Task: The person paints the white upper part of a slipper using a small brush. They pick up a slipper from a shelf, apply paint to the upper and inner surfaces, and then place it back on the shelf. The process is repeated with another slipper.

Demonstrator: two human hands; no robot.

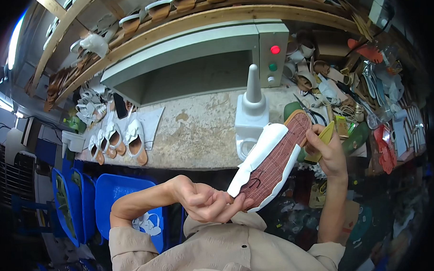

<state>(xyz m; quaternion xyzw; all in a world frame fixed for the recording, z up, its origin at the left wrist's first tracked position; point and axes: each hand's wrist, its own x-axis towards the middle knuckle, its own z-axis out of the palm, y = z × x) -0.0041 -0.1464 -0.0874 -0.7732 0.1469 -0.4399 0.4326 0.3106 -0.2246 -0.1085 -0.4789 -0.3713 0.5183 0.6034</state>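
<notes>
An unfinished sandal (275, 159) is held up slantwise in front of me, underside facing up. Its sole is reddish brown with pale grid lines, and white upper edges run along both sides. A dark mark shows near its lower end. My left hand (207, 200) is closed at that lower end, fingers curled and fingertips on the white edge. At the narrow tan-edged upper end, my right hand (326, 153) grips the sandal and also has a thin yellow flat piece (326, 136) between its fingers. Just behind the sandal stands a white stand with a tapered post (252, 108).
A grey open-fronted machine (275, 69) with a lit red light sits at the back of the worktable (193, 141). White sandals (135, 138) stand at left. Scissors (311, 110) and clutter lie at right. Blue chairs (116, 187) are below left; a wooden shelf (222, 15) hangs above.
</notes>
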